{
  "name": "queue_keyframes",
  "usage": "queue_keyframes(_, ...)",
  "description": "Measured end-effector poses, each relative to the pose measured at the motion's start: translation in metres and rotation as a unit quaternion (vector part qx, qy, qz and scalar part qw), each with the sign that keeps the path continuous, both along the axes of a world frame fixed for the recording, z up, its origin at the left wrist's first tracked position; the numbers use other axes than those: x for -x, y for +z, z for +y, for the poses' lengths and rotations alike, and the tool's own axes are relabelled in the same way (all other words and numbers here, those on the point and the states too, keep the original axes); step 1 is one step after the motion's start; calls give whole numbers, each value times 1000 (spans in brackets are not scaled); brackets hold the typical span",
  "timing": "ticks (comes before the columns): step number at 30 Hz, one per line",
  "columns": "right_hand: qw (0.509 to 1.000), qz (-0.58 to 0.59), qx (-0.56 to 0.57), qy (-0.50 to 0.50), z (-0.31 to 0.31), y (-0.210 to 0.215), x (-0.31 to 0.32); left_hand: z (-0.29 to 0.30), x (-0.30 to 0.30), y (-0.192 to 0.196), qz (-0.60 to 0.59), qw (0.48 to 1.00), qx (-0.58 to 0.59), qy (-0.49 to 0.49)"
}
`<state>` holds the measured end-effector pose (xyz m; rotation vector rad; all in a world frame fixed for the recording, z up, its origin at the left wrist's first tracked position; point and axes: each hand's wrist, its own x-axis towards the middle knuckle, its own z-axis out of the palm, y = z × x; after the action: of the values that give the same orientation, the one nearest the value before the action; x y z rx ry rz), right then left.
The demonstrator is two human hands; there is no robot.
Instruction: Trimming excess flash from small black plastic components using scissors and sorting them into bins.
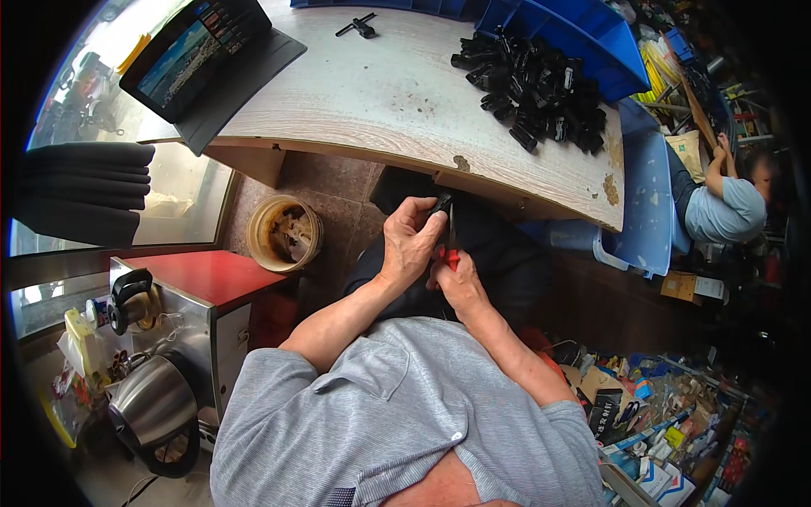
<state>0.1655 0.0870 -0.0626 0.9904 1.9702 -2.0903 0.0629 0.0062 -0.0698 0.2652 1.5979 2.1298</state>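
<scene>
My left hand [407,241] is closed, pinching a small black part [442,204] between thumb and fingers just off the table's near edge. Close below it, my right hand [463,283] is wrapped round a red-handled tool [451,257]. The tool's narrow metal end points up to the black part; whether it is a blade or a shaft I cannot tell. On the table, a heap of similar-looking black plastic parts [541,89] lies at the right. One black piece with a thin bar [358,27] lies alone at the far side.
The worn wooden table [363,93] spans the far side. A tablet [182,63] stands at its left, blue bins [583,42] at its right. A dirty bucket [285,235], a red-topped cabinet [203,277] and a steel kettle [156,401] are left. Another person [722,207] sits far right.
</scene>
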Motion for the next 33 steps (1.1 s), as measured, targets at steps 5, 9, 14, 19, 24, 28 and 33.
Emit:
queue_keyframes(5,998,-32,14,-61,-7,10,4,2,-3,-2,-6,1000,-27,1)
queue_keyframes(9,996,-21,30,-77,-9,9,1,2,0,-7,20,1000,-6,-14)
queue_keyframes(14,996,10,51,-66,-3,13,-8,0,8,-4,63,995,77,-29)
queue_keyframes(19,984,38,104,-143,7,14,-17,10,29,45,214,960,162,-85)
queue_keyframes(24,976,61,134,-160,12,-9,-27,92,92,103,281,956,36,-73)
queue_keyframes(28,972,61,145,-173,14,-11,-37,133,149,128,459,885,73,24)
queue_keyframes(33,966,51,144,-208,15,-6,-41,95,244,92,610,681,361,185)
